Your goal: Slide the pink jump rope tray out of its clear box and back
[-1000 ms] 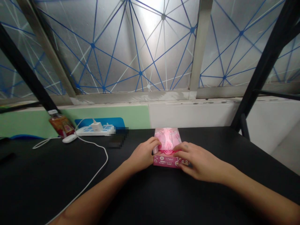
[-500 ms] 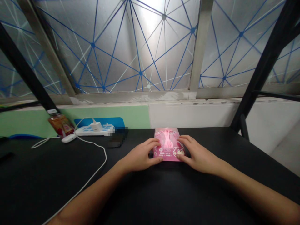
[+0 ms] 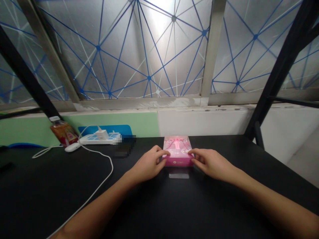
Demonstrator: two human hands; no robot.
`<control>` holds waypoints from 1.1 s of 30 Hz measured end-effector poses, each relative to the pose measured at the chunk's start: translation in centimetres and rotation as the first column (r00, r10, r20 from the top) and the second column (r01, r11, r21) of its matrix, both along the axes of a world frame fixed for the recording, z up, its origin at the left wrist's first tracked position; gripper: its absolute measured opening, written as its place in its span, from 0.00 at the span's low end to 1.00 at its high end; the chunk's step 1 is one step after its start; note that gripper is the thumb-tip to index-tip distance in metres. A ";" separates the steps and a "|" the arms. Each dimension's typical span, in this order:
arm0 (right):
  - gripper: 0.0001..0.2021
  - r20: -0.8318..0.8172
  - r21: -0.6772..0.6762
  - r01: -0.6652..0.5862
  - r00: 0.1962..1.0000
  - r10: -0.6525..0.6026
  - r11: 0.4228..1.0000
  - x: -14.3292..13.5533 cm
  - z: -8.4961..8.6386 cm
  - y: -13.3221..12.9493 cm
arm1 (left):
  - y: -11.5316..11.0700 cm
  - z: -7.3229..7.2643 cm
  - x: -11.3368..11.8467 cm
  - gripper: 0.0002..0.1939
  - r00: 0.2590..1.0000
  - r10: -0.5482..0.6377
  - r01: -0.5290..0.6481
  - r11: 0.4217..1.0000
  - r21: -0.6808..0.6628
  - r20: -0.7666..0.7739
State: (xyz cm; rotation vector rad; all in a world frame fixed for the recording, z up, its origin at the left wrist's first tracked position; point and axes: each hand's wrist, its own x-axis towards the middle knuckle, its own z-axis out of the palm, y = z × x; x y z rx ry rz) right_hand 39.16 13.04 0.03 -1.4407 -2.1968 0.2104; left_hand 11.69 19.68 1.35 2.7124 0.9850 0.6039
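Observation:
A pink printed box (image 3: 177, 153) lies on the black table, its near end face turned towards me. Its top has a clear-looking window with pink strands or a cord showing inside. My left hand (image 3: 152, 164) pinches the near left corner, index finger on top and thumb low by the end face. On the opposite corner, my right hand (image 3: 209, 163) grips in the same manner. Just in front of the box is a pale, translucent strip (image 3: 178, 175); whether it is a flap or a reflection I cannot make out.
At the back left stand a tilted drink bottle (image 3: 64, 131) and a white power strip (image 3: 99, 137) with a charger. A white cable (image 3: 109, 166) runs across the table (image 3: 159, 212) towards me. Black metal posts (image 3: 271, 73) rise on both sides before a patterned window (image 3: 149, 49).
The box has tipped back flatter, so its near end face now shows. Both hands have kept hold at its sides, their fingers drawn closer to the near corners.

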 end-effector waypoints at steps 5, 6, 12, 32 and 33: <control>0.18 -0.166 -0.166 -0.162 0.977 0.135 0.973 0.2 0.3 -0.1 | 0.2 0.5 -0.8 0.19 0.999 -0.048 0.044 0.973 -0.226 -0.014; 0.19 -0.157 -0.164 -0.160 0.979 0.134 0.973 0.2 0.2 0.0 | 0.3 0.4 -0.8 0.20 0.999 -0.054 0.052 0.968 -0.247 -0.001; 0.13 0.074 0.109 0.021 0.997 -0.030 0.994 -0.2 -0.6 0.0 | 0.5 -0.4 -0.2 0.16 0.998 -0.026 0.036 0.982 -0.185 0.058; 0.22 0.375 0.151 -0.213 0.916 0.143 0.965 -1.7 0.0 1.9 | 3.3 -0.1 0.0 0.16 0.999 -0.019 0.022 0.996 -0.091 0.029; 0.21 0.378 0.154 -0.218 0.914 0.147 0.964 -1.8 0.0 2.0 | 3.4 -0.1 -0.1 0.16 1.000 -0.019 0.021 0.996 -0.084 0.022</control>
